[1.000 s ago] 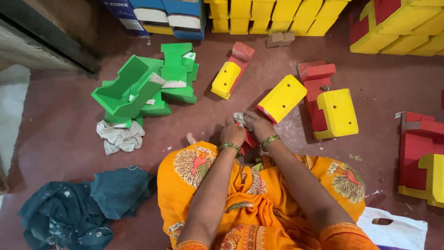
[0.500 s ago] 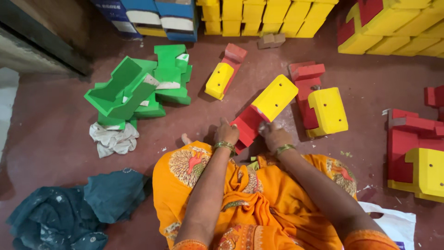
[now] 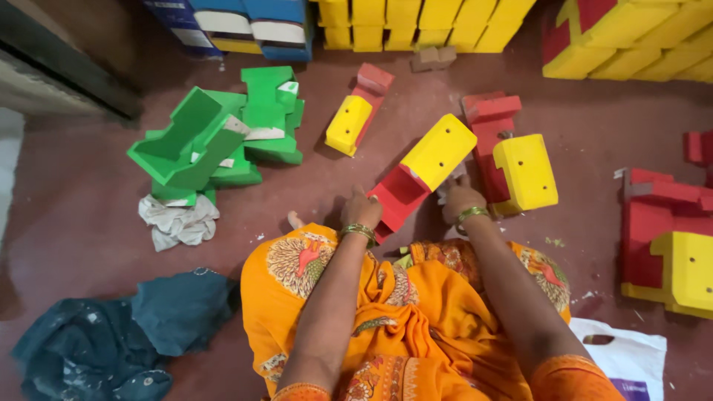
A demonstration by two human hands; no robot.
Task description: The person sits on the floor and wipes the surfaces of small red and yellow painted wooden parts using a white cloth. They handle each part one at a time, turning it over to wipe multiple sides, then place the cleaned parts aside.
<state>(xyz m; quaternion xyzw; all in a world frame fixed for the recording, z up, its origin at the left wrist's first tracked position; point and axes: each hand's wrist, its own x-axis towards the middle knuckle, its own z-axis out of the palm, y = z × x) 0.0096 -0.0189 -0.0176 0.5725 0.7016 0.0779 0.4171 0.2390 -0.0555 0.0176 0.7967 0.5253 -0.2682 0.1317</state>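
A red and yellow wooden piece (image 3: 420, 169) lies tilted on the dark red floor in front of my knees. My left hand (image 3: 362, 210) grips its red lower end. My right hand (image 3: 459, 199) rests at its right side and holds a small crumpled whitish cloth (image 3: 451, 177) against the yellow part. Both wrists wear bangles. My lap is covered by orange patterned cloth (image 3: 401, 297).
More red and yellow pieces lie around: one (image 3: 356, 115) at the upper middle, one (image 3: 516, 163) to the right, one (image 3: 672, 245) at the far right. Green pieces (image 3: 215, 137) are piled at the left over a white rag (image 3: 178, 221). Dark teal cloth (image 3: 111, 334) lies lower left, a white bag (image 3: 631, 356) lower right.
My hands have spread apart: the left now grips the piece's red end and the right has gone to its right side. The piece has tilted so its red hollow shows.
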